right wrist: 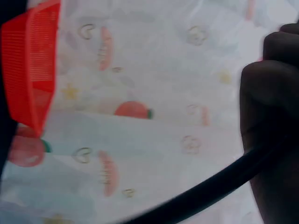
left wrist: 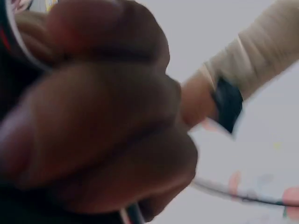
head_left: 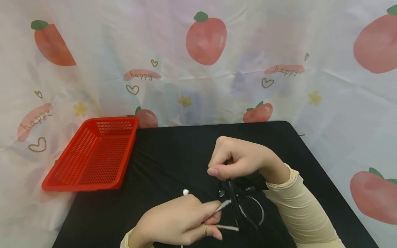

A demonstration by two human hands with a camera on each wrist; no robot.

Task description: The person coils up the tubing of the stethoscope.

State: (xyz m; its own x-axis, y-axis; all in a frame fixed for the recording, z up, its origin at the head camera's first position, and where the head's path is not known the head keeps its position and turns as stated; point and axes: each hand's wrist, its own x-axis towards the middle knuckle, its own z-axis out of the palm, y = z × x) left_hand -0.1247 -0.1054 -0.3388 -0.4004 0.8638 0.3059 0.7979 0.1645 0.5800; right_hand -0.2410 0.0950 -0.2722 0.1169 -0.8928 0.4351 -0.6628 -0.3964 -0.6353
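My right hand [head_left: 238, 162] is raised over the table with its fingers curled, gripping a black cable [head_left: 233, 198] that hangs below it. In the right wrist view the dark cable [right wrist: 205, 192] runs down and left from the hand. My left hand [head_left: 178, 218] is lower and to the left, its fingers bent round thin light cords. A silver plug-like tip [head_left: 223, 205] and a flat grey strand [head_left: 227, 227] stick out of it towards the black cable. A small white end piece [head_left: 185, 192] shows behind the knuckles. In the left wrist view curled fingers [left wrist: 103, 121] hide most of the cords.
A red plastic basket [head_left: 128, 155] stands at the left of the black-covered table [head_left: 164, 155]. Below the right hand are a thin loop [head_left: 263, 213] and small dark connectors [head_left: 249, 189]. A fruit-patterned curtain [head_left: 173, 41] hangs behind.
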